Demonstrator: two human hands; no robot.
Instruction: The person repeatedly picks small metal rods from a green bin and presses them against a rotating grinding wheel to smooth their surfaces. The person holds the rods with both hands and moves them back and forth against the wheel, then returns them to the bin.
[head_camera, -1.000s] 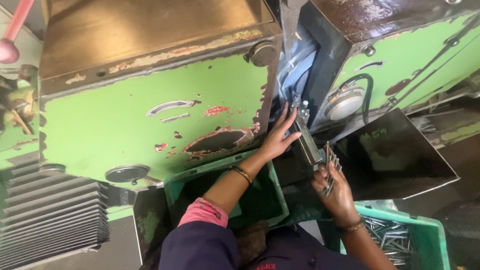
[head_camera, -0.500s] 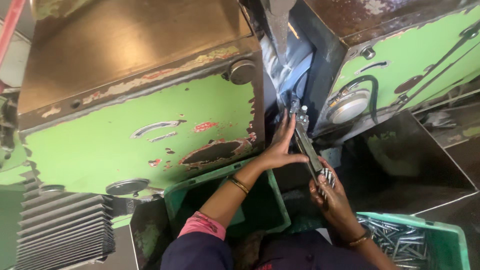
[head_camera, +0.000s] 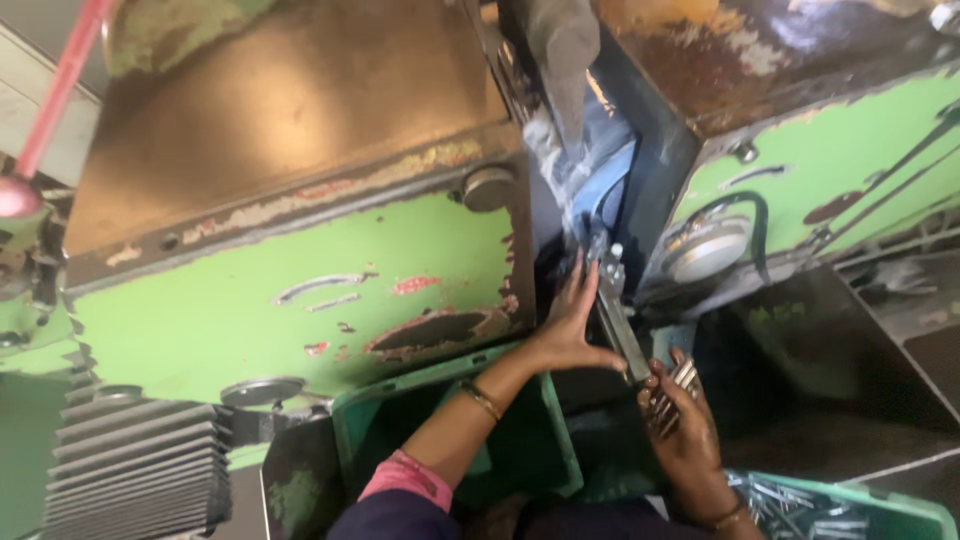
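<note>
My left hand (head_camera: 568, 320) reaches into the gap between two green machine bodies, its fingers spread against a slanted metal feed rail (head_camera: 618, 322). My right hand (head_camera: 682, 432) sits just below the rail's lower end and grips a bundle of thin metal pins (head_camera: 674, 392). A bangle is on my left wrist (head_camera: 482, 400). The rail's upper end runs into the dark slot of the machine, where details are blurred.
A worn green machine housing (head_camera: 270, 310) with a rusty brown top fills the left. A green plastic crate (head_camera: 545, 455) sits under my left arm. Another green bin with several metal pins (head_camera: 800, 498) is at the lower right. A pink-handled lever (head_camera: 50, 110) stands at far left.
The view has tilted and shifted, so the machine gap sits more to the right. My left hand stays on the rail; my right hand with the pins has moved lower, just under the rail's end.
</note>
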